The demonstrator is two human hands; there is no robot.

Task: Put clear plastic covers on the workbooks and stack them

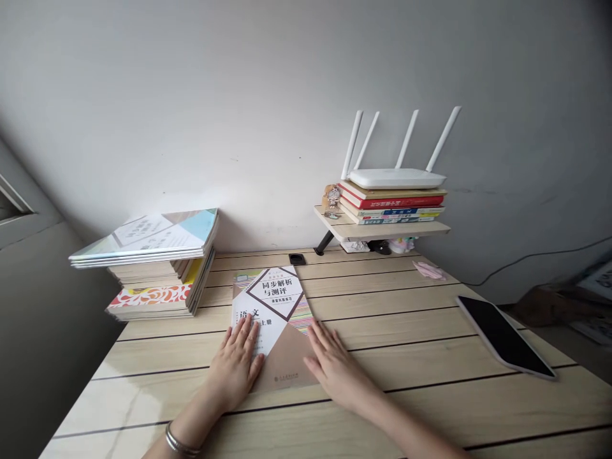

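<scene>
A closed workbook (287,347) with a white, brown and striped cover lies flat on the wood-plank table, its Chinese title facing me. My left hand (234,366) rests palm down over the book's lower left side, fingers stretched out. On the opposite side, my right hand (337,366) lies flat with its fingertips and thumb on the right edge of the cover. Neither hand grips anything. A silver bangle (179,441) circles my left wrist. To the left stands a stack of books (155,299), topped by several thin workbooks (148,237) with similar covers.
A small raised shelf (396,231) at the back right carries several books (392,203) and a white router (396,178) with upright antennas. A dark-screened tablet (504,335) lies near the right edge. Behind the workbook, a small black square (297,259) sits by the wall.
</scene>
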